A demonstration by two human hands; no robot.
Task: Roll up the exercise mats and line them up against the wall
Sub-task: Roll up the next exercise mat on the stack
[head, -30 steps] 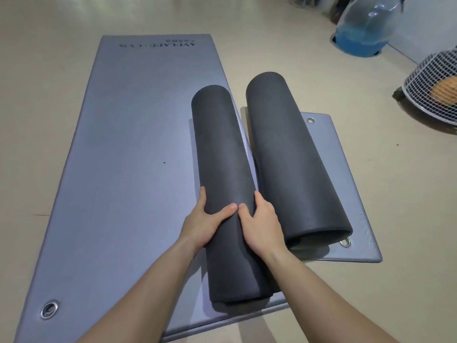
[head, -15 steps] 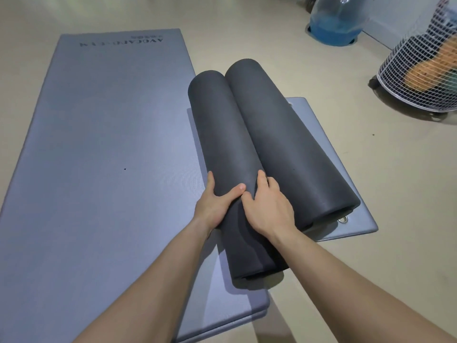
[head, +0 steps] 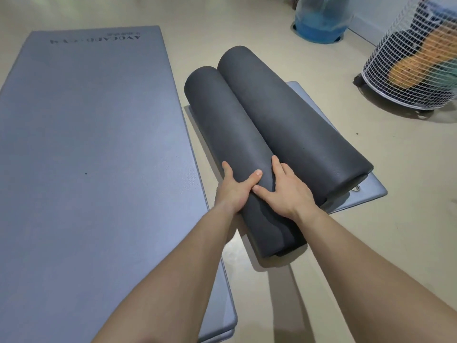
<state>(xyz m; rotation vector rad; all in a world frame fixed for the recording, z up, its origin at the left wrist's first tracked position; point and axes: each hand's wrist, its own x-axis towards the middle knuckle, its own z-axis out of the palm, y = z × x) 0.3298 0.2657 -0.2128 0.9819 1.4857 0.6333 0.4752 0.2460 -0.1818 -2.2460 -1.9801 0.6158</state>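
Two dark rolled mats lie side by side on the floor, touching. The thinner left roll [head: 222, 125] is gripped near its close end by my left hand [head: 235, 188] on its left side and my right hand [head: 284, 191] on its top right side. The thicker right roll [head: 291, 117] rests on a short flat grey mat piece [head: 371, 191] with a metal eyelet showing. A large grey mat [head: 86, 157] with printed lettering lies unrolled flat on the left.
A blue-tinted water jug [head: 321, 18] stands at the back. A white wire basket [head: 415, 63] holding orange and dark items stands at the right. A wall base [head: 366, 33] runs behind them. Beige floor [head: 383, 243] surrounds the mats.
The thin roll has moved right, off the large flat mat, and now lies against the thick roll. Both hands kept their grip on it.
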